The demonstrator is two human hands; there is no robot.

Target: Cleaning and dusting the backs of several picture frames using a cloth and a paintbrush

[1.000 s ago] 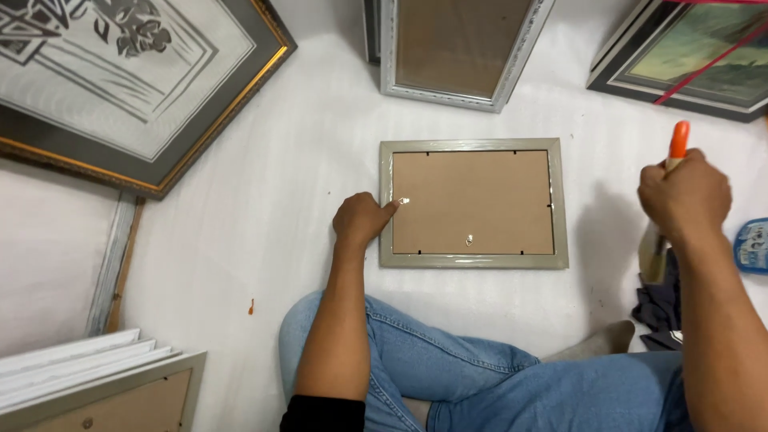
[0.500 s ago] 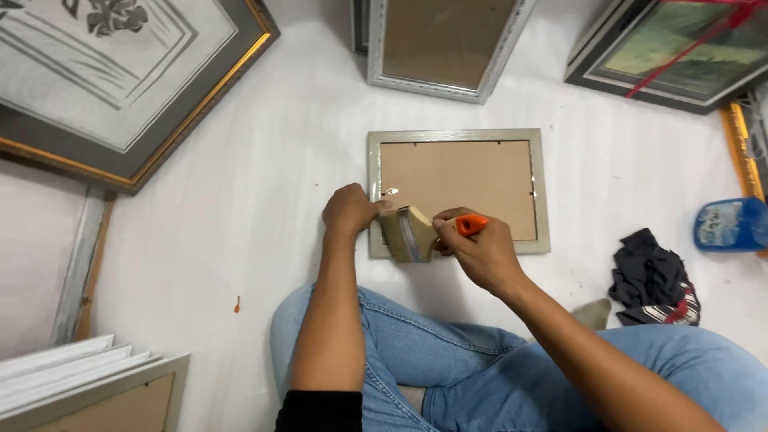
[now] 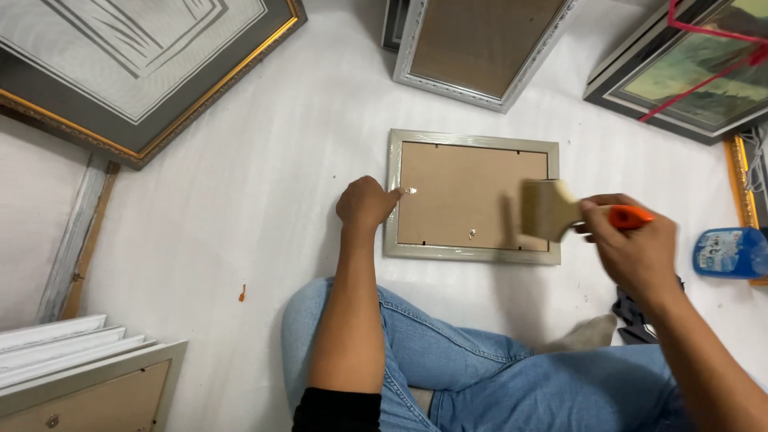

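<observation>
A small silver picture frame [image 3: 472, 253] lies face down on the white floor, its brown backing board [image 3: 460, 200] up. My left hand [image 3: 366, 204] rests as a fist on the frame's left edge, holding it in place. My right hand [image 3: 632, 244] grips a wide paintbrush [image 3: 552, 210] by its orange handle. The pale bristles hover over the right side of the backing board, blurred.
Larger frames lie around: a gold-edged one [image 3: 152, 64] at top left, a silver one [image 3: 480, 48] at top centre, a dark one with a landscape [image 3: 688, 72] at top right. Stacked frames [image 3: 80, 368] sit at bottom left. A blue bottle [image 3: 732, 252] lies at the right. My jeans-clad legs [image 3: 480, 376] are below.
My right hand came in from the far right with the brush, reached the frame's lower left near my left hand, then swept right across the backing board. My left hand stayed on the frame's edge.
</observation>
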